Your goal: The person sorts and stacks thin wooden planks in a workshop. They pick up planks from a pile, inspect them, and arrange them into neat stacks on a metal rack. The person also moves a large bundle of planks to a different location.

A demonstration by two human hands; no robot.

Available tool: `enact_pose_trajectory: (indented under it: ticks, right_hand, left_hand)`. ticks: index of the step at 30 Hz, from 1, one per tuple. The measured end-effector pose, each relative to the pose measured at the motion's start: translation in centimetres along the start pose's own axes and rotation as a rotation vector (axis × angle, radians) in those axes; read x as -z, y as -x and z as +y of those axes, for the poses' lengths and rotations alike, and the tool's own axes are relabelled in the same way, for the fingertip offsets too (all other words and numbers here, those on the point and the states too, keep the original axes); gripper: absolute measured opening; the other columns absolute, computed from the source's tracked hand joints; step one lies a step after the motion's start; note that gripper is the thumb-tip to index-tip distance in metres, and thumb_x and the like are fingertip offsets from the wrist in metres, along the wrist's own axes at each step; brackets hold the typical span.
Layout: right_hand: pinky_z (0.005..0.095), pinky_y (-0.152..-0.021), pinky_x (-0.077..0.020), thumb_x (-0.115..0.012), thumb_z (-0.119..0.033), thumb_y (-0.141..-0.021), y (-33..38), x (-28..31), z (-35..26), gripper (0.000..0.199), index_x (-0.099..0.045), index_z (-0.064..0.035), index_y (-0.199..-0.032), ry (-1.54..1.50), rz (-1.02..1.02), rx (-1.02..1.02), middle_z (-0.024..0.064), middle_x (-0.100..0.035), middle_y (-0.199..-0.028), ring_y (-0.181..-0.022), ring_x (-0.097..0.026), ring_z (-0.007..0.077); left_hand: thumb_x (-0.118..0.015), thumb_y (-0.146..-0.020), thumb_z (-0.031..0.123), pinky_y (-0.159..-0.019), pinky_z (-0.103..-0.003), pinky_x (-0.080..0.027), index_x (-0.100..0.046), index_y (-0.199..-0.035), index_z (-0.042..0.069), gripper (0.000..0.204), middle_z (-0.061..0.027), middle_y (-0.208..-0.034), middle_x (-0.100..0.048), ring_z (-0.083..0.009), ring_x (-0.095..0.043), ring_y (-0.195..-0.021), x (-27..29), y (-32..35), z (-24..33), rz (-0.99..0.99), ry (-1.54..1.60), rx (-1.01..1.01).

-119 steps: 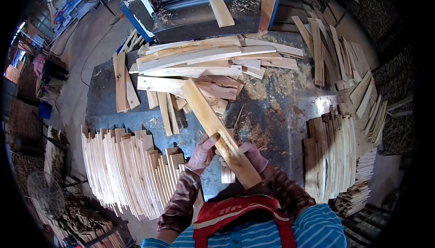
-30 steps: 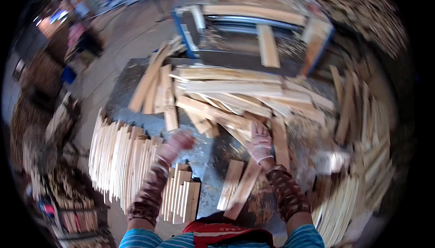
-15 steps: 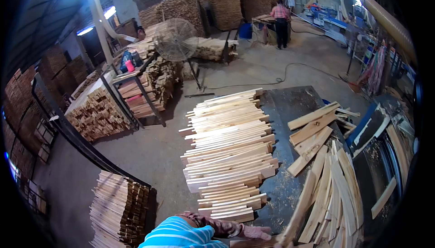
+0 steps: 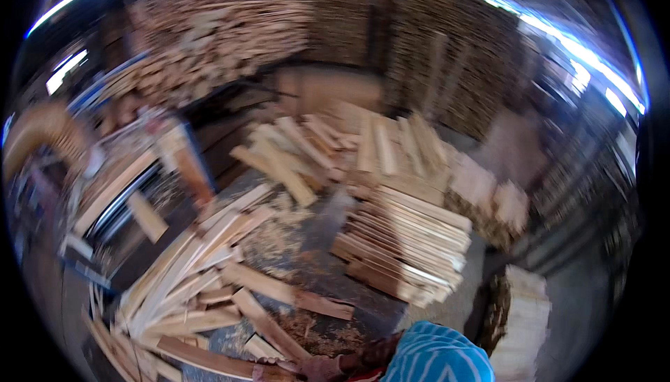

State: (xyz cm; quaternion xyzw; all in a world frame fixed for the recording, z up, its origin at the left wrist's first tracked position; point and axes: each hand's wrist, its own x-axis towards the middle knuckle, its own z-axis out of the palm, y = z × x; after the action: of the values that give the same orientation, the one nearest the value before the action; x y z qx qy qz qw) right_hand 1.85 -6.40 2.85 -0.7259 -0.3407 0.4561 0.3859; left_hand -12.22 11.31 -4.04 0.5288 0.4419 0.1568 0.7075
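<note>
Head view, blurred: one gloved hand (image 4: 321, 366) sits at the bottom edge, on the near end of a long brown plank (image 4: 209, 357) lying flat on the tabletop (image 4: 314, 242) among loose offcuts. Whether the fingers grip or just rest, I cannot tell; the other hand is out of sight. A blue striped sleeve (image 4: 436, 357) covers the corner. Beyond, a neat stack of pale slats (image 4: 405, 242) and sawdust (image 4: 279, 242).

Hand (image 4: 321, 366) edge-cut (grip unclear)
</note>
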Motion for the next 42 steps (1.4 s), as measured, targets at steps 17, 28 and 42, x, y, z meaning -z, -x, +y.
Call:
enact_pose_trajectory:
  ticks: [17, 28, 42]
  right_hand:
    - [0.0455, -0.095, -0.0483, -0.067, -0.046, -0.078, 5.8, 0.7, -1.4, 0.090, -0.031, -0.0070, -0.151, -0.147, 0.479, 0.019, 0.0254, -0.060, -0.123, -0.114, -0.059, 0.0405]
    - [0.0468, -0.086, -0.0529, -0.074, -0.039, -0.073, 9.7, 2.2, 8.9, 0.100, -0.023, -0.0128, -0.155, 0.187, 0.485, -0.479, 0.0217, -0.059, -0.119, -0.104, -0.063, 0.0406]
    - [0.0485, -0.082, -0.0515, -0.069, -0.040, -0.078, 8.6, 2.2, 5.7, 0.074, -0.038, -0.0062, -0.136, 0.027, 0.449, -0.372, 0.0251, -0.065, -0.105, -0.098, -0.066, 0.0420]
  left_hand:
    - [-0.059, -0.083, 0.009, -0.090, -0.043, -0.050, -0.069, -0.090, 0.002, 0.014, -0.0168, -0.090, -0.069, -0.0352, -0.064, -0.091, -5.0, -3.1, 1.5, -0.416, -0.301, -0.064]
    - [-0.060, -0.090, 0.015, -0.081, -0.039, -0.053, -0.066, -0.101, 0.004, 0.017, -0.0135, -0.094, -0.068, -0.0284, -0.064, -0.089, -7.9, -3.0, -1.1, -0.526, -0.334, 0.134]
    - [-0.061, -0.098, 0.024, -0.072, -0.034, -0.055, -0.062, -0.116, 0.006, 0.026, -0.0092, -0.100, -0.066, -0.0203, -0.064, -0.088, -5.4, -4.1, -6.3, -0.581, -0.012, 0.402]
